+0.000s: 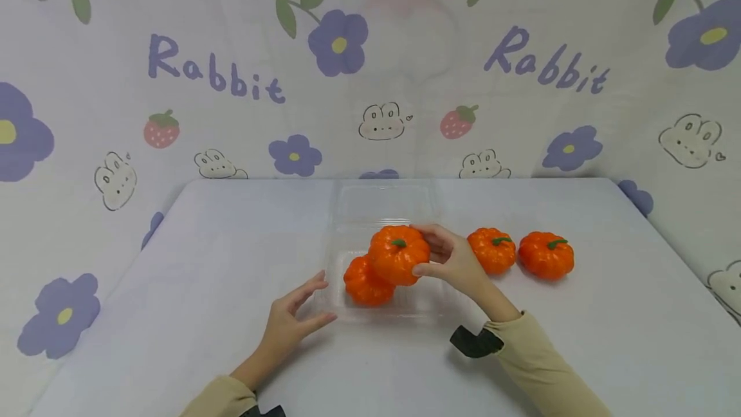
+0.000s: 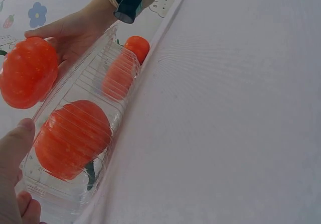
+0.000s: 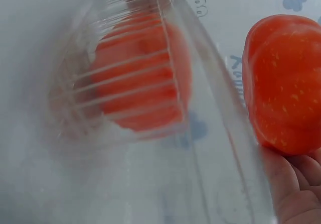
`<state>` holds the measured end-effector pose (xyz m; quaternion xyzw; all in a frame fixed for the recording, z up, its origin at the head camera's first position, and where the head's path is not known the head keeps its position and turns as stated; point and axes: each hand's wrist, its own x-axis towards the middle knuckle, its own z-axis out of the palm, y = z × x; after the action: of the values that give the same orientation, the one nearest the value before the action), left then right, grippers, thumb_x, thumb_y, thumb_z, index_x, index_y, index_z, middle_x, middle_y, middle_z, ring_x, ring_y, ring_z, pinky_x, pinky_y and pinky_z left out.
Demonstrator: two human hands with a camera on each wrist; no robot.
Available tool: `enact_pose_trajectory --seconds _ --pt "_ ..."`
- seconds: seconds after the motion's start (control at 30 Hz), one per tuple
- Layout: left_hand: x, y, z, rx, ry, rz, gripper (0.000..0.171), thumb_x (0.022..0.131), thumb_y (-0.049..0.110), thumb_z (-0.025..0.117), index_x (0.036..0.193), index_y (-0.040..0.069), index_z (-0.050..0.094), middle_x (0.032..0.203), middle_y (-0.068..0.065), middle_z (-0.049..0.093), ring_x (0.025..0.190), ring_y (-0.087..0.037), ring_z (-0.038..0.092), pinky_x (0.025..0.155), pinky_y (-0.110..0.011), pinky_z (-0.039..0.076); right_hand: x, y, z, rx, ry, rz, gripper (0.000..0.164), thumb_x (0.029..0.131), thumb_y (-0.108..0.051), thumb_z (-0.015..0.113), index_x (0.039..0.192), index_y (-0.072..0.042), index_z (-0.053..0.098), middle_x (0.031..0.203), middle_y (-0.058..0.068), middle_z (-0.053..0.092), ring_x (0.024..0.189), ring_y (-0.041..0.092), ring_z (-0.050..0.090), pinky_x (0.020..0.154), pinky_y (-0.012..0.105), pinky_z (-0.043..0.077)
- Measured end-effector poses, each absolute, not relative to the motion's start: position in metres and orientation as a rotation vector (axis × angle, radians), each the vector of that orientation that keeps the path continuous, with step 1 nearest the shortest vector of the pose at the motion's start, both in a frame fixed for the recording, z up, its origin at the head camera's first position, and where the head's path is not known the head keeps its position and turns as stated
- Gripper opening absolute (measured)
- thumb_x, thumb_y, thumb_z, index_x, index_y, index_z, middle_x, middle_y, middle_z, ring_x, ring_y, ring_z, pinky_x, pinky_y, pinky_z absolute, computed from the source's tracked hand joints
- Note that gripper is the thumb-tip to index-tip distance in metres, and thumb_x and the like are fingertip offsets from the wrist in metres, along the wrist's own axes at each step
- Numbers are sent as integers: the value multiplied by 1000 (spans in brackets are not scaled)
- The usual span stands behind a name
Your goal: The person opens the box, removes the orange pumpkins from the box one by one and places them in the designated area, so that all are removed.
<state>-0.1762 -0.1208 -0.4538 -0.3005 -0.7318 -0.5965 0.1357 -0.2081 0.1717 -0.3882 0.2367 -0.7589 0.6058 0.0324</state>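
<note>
My right hand grips an orange toy pumpkin with a green stem, holding it above a clear plastic clamshell box. Inside the box, on its left side, sits another pumpkin, partly hidden behind the held one in the head view. Through the ribbed box wall the left wrist view shows this inner pumpkin. At the box's left side is my left hand, thumb and fingers spread apart around nothing. Whether its fingertips touch the rim, I cannot tell.
The box's lid lies folded back toward the wall. Two more pumpkins stand right of the box, one nearer and one farther out. A white cloth covers the table. Behind it hangs a rabbit-and-flower patterned curtain.
</note>
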Motion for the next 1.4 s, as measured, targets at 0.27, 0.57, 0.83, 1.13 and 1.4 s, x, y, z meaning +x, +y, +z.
enact_pose_trajectory --seconds 0.27,0.57,0.83,1.13,1.4 --pt "-175 -121 -452 -882 -2103 -1717 44 63 -13 74 103 -15 55 118 -32 47 113 -36 45 95 -26 34 -205 182 -394 664 -2375 1859 59 72 -8 75 121 7 47 118 22 53 99 25 55 84 28 46" --pt "-176 -121 -453 -886 -2117 -1733 44 64 -11 74 104 -14 56 119 -31 47 112 -39 44 94 -27 34 -196 194 -395 561 -2407 1824 56 72 -6 75 119 7 48 114 23 55 95 23 57 81 28 48" --pt "-176 -123 -452 -871 -2128 -1749 44 64 -11 74 104 -14 55 119 -30 47 114 -37 42 95 -32 34 -192 210 -393 511 -2394 1855 51 76 -2 71 118 11 45 112 27 54 90 12 58 79 24 49" --pt "-175 -122 -454 -899 -2107 -1724 44 63 -12 74 103 -15 55 118 -32 47 113 -38 43 95 -27 34 -182 230 -400 383 -2474 1789 57 70 -6 76 117 7 48 117 24 51 94 6 56 80 22 47" --pt "-176 -121 -452 -892 -2130 -1704 44 63 -11 74 103 -14 56 118 -31 47 112 -40 43 95 -26 34 -171 249 -406 326 -2428 1833 53 70 -4 76 116 4 50 116 4 56 95 6 56 80 21 47"
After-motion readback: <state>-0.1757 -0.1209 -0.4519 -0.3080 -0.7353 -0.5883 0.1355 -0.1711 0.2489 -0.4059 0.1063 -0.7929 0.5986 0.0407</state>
